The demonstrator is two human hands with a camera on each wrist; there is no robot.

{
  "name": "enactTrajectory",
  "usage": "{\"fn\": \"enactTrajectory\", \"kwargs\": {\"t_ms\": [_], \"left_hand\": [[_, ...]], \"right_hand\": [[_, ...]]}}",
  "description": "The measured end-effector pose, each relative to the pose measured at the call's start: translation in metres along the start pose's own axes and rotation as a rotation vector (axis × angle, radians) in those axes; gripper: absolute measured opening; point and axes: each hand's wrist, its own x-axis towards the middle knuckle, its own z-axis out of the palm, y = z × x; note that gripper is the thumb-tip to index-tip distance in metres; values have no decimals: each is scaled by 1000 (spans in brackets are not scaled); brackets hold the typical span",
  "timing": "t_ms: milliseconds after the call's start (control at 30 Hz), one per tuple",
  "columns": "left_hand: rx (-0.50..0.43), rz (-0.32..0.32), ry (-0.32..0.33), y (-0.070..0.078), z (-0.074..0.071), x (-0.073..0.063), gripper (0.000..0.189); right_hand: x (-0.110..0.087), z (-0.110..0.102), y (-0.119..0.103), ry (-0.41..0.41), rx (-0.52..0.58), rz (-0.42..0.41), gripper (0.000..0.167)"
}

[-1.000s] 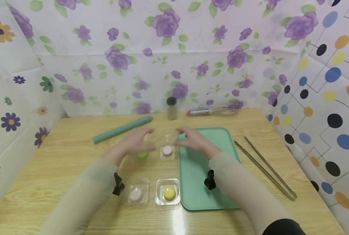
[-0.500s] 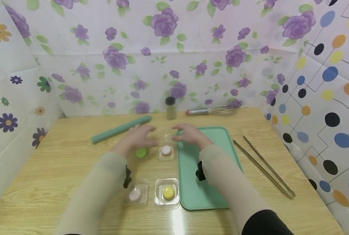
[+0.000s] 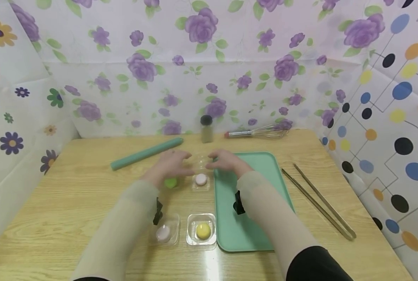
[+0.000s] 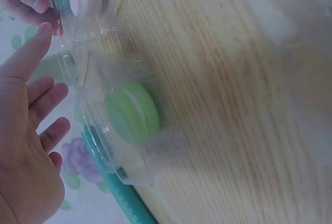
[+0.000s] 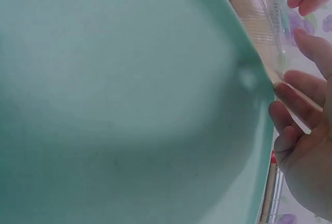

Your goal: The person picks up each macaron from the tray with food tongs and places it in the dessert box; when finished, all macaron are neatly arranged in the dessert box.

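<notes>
A pink macaron [image 3: 200,179] sits in a clear plastic box whose raised lid [image 3: 201,160] stands behind it. My left hand [image 3: 172,164] is at the left of that lid, fingers relaxed and holding nothing. My right hand [image 3: 226,162] faces it from the right, over the tray's far left corner, fingers loosely bent and apart. In the left wrist view a green macaron [image 4: 132,112] lies in another clear box with its lid up, beside my left hand; the head view shows it partly behind that hand. The right wrist view has my right fingertips right at the rim of the green tray [image 5: 129,68].
Nearer me stand boxes with a yellow macaron [image 3: 203,231] and a pale pink macaron [image 3: 163,233]. A teal rolling pin [image 3: 146,154], a black-capped jar [image 3: 206,129] and a whisk [image 3: 258,132] lie or stand along the back. Metal tongs [image 3: 319,203] lie right of the tray.
My left hand has moved right, closer to the pink macaron's box. The right hand has shifted slightly left, then stayed near the lid. The boxes and tools have not moved.
</notes>
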Motion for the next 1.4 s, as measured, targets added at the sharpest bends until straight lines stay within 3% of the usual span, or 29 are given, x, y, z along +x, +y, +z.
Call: {"fn": "enactTrajectory", "kwargs": {"t_ms": [333,600,900,1400], "left_hand": [[-29,-24,38,2,-12,-8,73],[-49,-7,57,4,-21,-11,86],[-45,20,67,7,-15,-7,96],[38,39,105,15,-13,-9,100]], "right_hand": [[-5,-9,-3,81,-20,-29,66],[-20,-19,-13,43,-68,-116,67],[-34,-16,-24,23,-102,-204,67],[-42,-17,-23,40,-44,-183,70]]}}
